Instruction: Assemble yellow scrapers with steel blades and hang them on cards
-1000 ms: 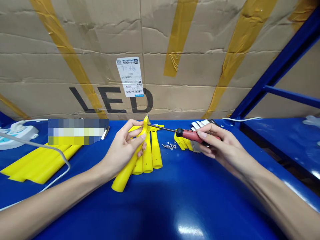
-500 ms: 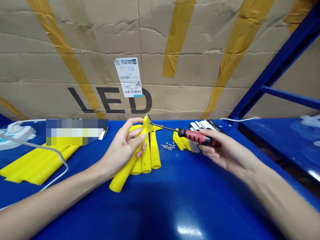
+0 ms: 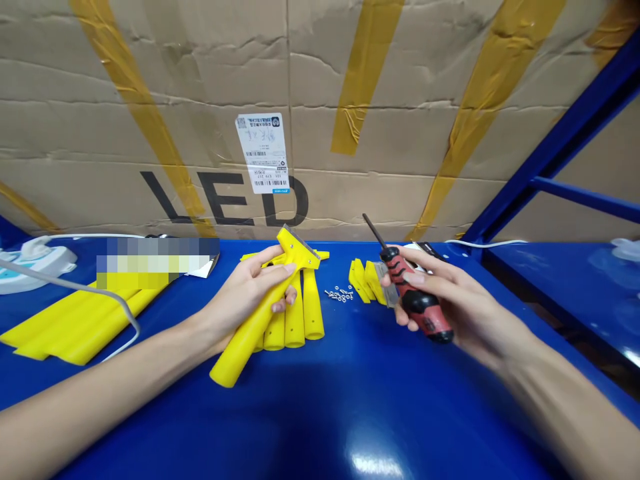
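My left hand (image 3: 257, 287) is closed around a yellow scraper (image 3: 245, 333), its wide head with a metal blade pointing up and away. Small screws show in the scraper's head. In my right hand (image 3: 445, 280) is a screwdriver (image 3: 420, 300) with a red and black handle; its shaft points up and left, apart from the scraper. Several more yellow scraper handles (image 3: 314, 310) lie side by side behind my left hand. Between the hands sit a small pile of screws and nuts (image 3: 340, 294) and several yellow head plates (image 3: 359, 280), with metal blades (image 3: 385, 283) beside them.
Long yellow tubes or handles (image 3: 80, 327) lie at the left on the blue table (image 3: 300, 427), near a white power strip (image 3: 37, 267) and a grey cable (image 3: 127, 310). A large cardboard box (image 3: 310, 80) stands behind. Blue metal framing (image 3: 555, 147) rises at the right.
The screwdriver's tip has come away from the scraper head and now points upward, its handle tipped down. The scraper has turned so its flat face and blade show toward me.
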`<state>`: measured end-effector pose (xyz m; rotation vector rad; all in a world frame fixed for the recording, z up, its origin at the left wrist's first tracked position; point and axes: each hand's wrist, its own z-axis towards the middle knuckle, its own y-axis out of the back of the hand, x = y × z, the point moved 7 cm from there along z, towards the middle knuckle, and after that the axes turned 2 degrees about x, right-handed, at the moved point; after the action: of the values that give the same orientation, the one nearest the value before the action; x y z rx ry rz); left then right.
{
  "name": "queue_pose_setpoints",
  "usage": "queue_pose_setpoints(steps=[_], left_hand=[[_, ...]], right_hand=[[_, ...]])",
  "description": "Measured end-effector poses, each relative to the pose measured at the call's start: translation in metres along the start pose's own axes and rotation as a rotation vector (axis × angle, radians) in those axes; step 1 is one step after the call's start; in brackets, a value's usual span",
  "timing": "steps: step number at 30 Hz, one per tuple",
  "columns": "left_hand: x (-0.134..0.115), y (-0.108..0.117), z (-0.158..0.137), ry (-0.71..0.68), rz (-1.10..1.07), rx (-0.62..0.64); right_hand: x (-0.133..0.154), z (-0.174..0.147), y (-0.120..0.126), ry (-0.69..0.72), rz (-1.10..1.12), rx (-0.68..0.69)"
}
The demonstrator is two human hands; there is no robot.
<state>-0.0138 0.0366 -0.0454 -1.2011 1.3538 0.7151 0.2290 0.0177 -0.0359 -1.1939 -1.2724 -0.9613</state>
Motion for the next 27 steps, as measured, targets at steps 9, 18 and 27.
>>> queue_pose_setpoints(steps=[9, 18, 27], left_hand=[[0.002, 0.004, 0.001, 0.051, -0.020, -0.057], [-0.005, -0.007, -0.002, 0.013, 0.128, -0.015], [-0.001, -0.016, -0.008, -0.002, 0.283, 0.110]], right_hand=[[-0.006, 0.004, -0.005, 0.234, -0.942, -0.095], [-0.016, 0.000, -0.032, 0.299, -1.210, -0.050], [-0.006, 0.001, -0.027, 0.297, -1.154, -0.092]])
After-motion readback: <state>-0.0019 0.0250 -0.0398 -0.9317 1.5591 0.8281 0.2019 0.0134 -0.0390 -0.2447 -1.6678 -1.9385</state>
